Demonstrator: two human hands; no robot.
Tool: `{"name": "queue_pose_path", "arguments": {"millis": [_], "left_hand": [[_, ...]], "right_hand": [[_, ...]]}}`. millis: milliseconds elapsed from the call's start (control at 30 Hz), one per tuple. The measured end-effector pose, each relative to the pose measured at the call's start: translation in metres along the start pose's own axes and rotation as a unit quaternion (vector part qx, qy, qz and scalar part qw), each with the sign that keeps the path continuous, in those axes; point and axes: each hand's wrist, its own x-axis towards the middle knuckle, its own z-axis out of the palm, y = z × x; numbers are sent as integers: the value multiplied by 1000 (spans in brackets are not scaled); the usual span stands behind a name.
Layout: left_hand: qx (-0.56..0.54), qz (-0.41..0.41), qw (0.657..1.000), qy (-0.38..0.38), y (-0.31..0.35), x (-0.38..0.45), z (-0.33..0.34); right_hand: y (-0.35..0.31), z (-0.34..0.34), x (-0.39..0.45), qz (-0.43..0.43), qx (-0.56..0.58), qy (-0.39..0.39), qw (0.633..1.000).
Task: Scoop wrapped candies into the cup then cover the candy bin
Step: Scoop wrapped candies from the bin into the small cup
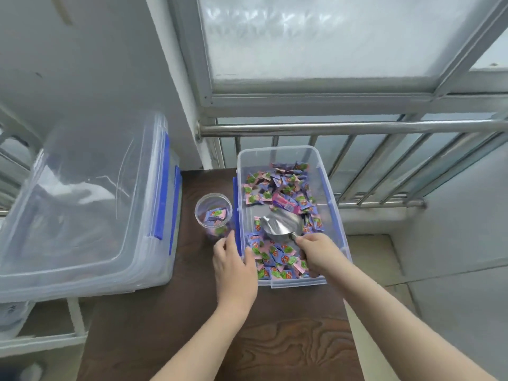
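A clear plastic candy bin (334, 215) with blue latches sits on a dark wooden table (192, 312), holding several purple, pink and green wrapped candies (277, 188). My right hand (316, 254) grips the handle of a metal scoop (280, 225), whose empty bowl lies inside the bin among the candies. A small clear cup (213, 213) stands just left of the bin with a few candies in it. My left hand (233, 265) rests against the cup's near side and the bin's left wall, fingers loosely curled.
A large clear bin lid (82, 202) with blue clips lies on a stack of containers at the left. A metal railing (357, 127) and a frosted window stand behind the table. A tiled floor lies to the right.
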Motion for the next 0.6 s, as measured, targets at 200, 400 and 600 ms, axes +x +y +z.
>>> {"name": "queue_pose_path", "arguments": {"millis": [200,400,600], "left_hand": [[48,34,996,-68,-4,15,1],[57,31,996,-68,-7,15,3],[40,40,996,-74,-13,20,0]], "right_hand": [[1,43,19,36,138,2,990],[-29,63,48,62,204,28,977],[-73,51,79,86,250,53,963]]}}
